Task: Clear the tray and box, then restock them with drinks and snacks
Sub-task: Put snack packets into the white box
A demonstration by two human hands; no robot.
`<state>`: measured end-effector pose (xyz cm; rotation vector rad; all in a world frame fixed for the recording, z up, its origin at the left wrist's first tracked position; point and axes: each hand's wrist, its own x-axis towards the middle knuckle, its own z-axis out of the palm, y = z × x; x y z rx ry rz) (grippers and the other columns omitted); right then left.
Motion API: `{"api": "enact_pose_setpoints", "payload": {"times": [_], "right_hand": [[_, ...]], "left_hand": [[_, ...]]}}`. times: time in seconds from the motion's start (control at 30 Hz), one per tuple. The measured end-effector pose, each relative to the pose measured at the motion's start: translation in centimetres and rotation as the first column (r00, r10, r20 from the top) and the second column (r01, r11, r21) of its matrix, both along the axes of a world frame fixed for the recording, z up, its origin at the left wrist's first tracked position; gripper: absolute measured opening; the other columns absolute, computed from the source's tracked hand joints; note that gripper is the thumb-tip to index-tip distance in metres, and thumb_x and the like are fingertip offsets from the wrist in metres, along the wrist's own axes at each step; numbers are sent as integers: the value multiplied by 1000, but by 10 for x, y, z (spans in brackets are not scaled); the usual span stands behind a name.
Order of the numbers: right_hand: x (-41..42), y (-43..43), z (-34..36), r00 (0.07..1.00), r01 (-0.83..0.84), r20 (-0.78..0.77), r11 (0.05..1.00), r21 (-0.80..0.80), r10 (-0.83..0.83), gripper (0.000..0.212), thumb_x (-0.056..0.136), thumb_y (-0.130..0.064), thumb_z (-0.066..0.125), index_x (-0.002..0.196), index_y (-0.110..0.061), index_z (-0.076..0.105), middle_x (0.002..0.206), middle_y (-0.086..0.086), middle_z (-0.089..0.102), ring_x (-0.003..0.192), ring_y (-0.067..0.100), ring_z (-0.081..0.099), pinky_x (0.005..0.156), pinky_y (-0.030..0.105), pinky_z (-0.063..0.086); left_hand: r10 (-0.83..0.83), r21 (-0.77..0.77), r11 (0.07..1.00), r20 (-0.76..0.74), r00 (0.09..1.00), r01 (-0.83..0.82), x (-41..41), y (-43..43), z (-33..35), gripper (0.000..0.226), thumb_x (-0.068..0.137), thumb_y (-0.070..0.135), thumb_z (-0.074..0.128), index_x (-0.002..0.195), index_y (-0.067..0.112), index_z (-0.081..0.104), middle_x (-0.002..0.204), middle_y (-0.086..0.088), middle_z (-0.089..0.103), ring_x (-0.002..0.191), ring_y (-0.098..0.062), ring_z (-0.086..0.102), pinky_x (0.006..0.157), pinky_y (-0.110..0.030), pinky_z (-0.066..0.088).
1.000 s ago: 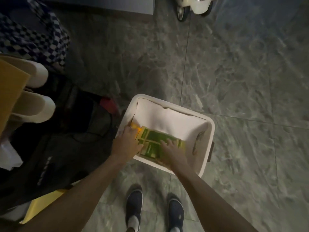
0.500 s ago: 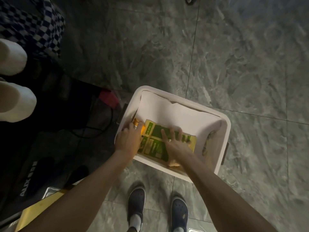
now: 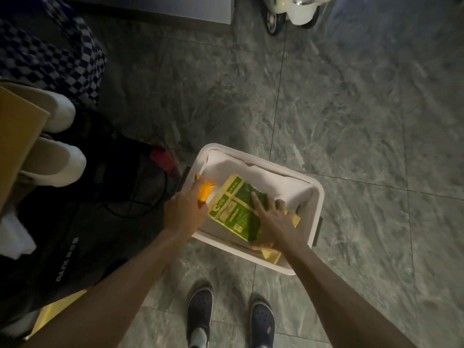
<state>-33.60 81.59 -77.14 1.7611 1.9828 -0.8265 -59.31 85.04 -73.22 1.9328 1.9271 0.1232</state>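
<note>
At the left rim of the white box, the left hand curls its fingers round an orange packet, which sticks up just above the box's left wall. Beside it, the right hand lies with fingers spread and straight, pressing flat on a green-and-yellow packet that lies tilted across the inside of the box. One far corner of that packet rests against the white liner covering the box's far wall. Under the right wrist, the edge of a yellow packet pokes out near the box's near rim.

The box sits on the grey marbled floor, its near rim just ahead of the person's dark shoes. Its left wall is close beside a black bag with a cable looped on it and a red object at the bag's far edge. A dark handle juts from the box's right wall. Floor tiles run wide on the right and far sides, up to a white wheeled toy at the top edge. Farther left lie white slippers, a cardboard flap and a checkered cloth.
</note>
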Motion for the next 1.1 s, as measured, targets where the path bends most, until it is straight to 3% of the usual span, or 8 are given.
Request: {"api": "enact_pose_setpoints", "payload": {"times": [0.27,0.4,0.53,0.77,0.93,1.1], "right_hand": [[17,-10,118,953,231,-222,970,83,-208,149,56,-94,69,168,-39,-13,172,11,3,152,44,23,122,59,37],[17,-20,185,927,270,-296,956,111,-228,140,59,-93,67,168,-45,-5,173,7,4,155,39,17,123,56,34],[21,-31,245,923,286,-309,945,156,-229,134,58,-101,62,164,-56,-8,173,1,3,156,37,19,123,58,36],[37,-27,356,911,246,-390,935,256,-133,141,55,-99,67,168,-47,1,173,-5,5,154,32,26,119,55,43],[31,-14,410,908,178,-419,913,367,-9,145,49,-108,62,166,-49,-2,173,-4,10,151,32,35,114,55,48],[5,-9,450,899,78,-418,890,450,133,141,52,-109,56,166,-50,-3,174,-1,11,147,33,38,111,55,49]], "left_hand": [[15,133,990,151,988,-36,9,-3,121,62,87,28,80,141,36,50,115,-2,69,98,-32,71,79,-52,63],[67,181,978,193,979,-102,10,-14,189,50,88,35,80,133,34,57,117,2,70,102,-30,71,80,-44,59],[59,211,970,273,960,-120,8,-26,256,58,88,40,81,141,33,57,126,3,70,111,-24,69,86,-40,58],[114,217,953,395,912,-213,10,-52,364,76,79,61,76,146,34,54,128,3,70,111,-18,67,95,-41,59],[200,278,903,405,892,-328,-1,-85,418,68,79,50,84,141,37,57,100,10,63,90,-14,62,79,-36,57],[303,319,837,406,862,-444,-36,-131,455,72,76,51,86,139,46,52,109,11,67,98,-11,66,83,-37,59]]}}
